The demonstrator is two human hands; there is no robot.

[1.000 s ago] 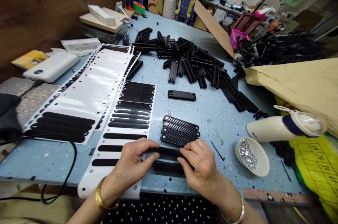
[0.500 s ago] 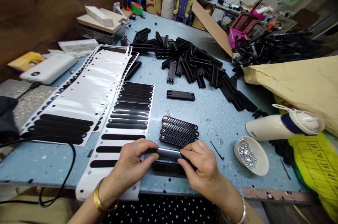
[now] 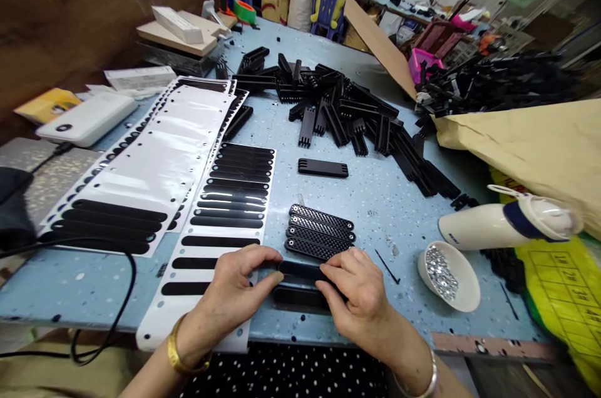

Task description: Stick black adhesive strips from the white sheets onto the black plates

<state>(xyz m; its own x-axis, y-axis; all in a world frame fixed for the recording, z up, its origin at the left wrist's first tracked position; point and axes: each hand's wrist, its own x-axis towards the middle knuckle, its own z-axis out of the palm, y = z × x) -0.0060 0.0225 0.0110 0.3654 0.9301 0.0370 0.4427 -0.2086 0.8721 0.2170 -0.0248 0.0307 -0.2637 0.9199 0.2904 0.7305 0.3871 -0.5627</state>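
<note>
Black strip (image 3: pixel 300 271), flat and narrow, pinched at both ends above the near edge of the blue table (image 3: pixel 389 198). Left hand (image 3: pixel 237 288) clamped on one end, right hand (image 3: pixel 359 295) on the other, fingers curled over it. Just below, a second black bar (image 3: pixel 298 298) on the table. Just beyond, a row of four studded strips (image 3: pixel 320 232). Sticker sheet (image 3: pixel 220 223) under the left hand; white bowl of studs (image 3: pixel 448 276) well to the right.

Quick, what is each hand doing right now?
Left hand: closed, pinching the left end of a black strip.
Right hand: closed, pinching the strip's right end.
</note>
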